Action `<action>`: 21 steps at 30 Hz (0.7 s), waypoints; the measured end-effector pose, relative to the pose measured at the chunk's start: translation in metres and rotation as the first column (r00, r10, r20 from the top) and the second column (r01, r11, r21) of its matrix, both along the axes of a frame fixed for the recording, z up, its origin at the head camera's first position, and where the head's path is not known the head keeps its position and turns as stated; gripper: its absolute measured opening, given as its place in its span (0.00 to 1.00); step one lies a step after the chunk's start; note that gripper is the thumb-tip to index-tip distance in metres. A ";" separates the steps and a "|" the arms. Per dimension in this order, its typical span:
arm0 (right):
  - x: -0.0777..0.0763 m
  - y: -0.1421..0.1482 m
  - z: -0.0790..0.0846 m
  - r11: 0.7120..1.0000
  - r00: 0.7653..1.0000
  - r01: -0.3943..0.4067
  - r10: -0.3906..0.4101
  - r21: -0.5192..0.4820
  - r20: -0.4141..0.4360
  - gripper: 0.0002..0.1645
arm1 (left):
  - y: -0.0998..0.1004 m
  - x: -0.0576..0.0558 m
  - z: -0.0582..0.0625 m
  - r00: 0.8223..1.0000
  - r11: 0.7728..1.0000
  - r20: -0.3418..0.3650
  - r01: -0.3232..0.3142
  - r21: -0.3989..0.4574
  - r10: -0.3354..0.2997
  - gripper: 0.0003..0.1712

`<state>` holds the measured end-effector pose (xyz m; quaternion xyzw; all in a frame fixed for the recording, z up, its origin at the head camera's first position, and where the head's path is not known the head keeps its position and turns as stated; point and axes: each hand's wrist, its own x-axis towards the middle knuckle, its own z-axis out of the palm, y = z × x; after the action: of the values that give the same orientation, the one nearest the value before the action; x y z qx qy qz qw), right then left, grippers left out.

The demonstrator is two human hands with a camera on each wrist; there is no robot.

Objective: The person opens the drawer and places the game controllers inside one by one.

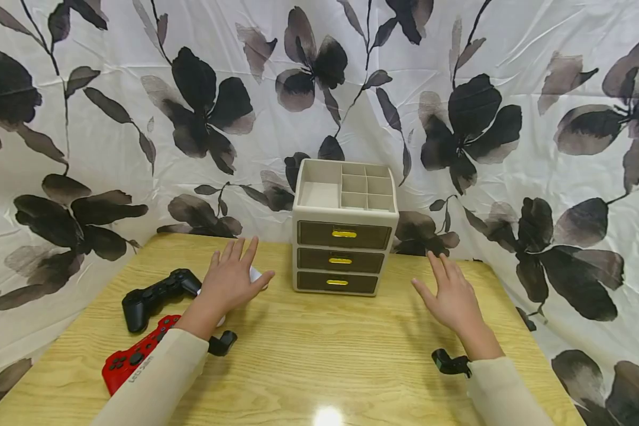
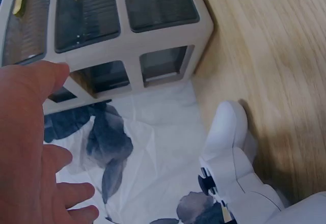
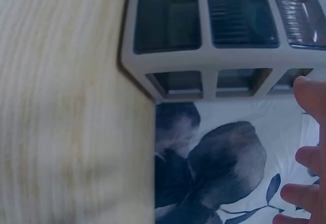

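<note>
A small cream drawer organizer [image 1: 347,216] stands at the back of the table, with three dark drawers, yellow handles and an open divided top. My left hand [image 1: 229,283] is raised to its left, fingers spread and holding nothing. Beneath that hand, mostly hidden in the head view, lies a white game controller [image 2: 235,165]. On the organizer's other side my right hand [image 1: 449,299] hovers with fingers extended and nothing in it. In the right wrist view, only the fingers [image 3: 308,158] show at the right edge, with the organizer beyond.
A black game controller [image 1: 150,299] and a red game controller [image 1: 130,360] lie on the left of the wooden table [image 1: 319,355], the red one partly behind my left sleeve. Floral fabric [image 1: 277,136] hangs behind the table. Each wrist carries a small black camera.
</note>
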<state>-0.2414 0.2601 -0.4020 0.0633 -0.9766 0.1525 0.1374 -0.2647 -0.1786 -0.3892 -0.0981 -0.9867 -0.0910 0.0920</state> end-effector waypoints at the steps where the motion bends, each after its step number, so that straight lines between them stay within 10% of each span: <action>1: -0.001 0.000 0.002 1.000 1.000 -0.007 0.007 -0.015 0.003 0.47 | 0.001 0.000 0.001 1.000 1.000 -0.002 0.000 -0.001 0.000 0.50; 21: -0.024 -0.009 0.035 0.961 0.991 -0.091 0.112 -0.261 0.068 0.43 | 0.025 0.003 0.015 0.988 0.986 -0.141 0.082 0.143 -0.062 0.48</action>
<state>-0.2653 0.2507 -0.3671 0.0886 -0.9489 0.2872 0.0963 -0.2616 -0.1536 -0.3740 -0.1327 -0.9645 -0.1605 0.1626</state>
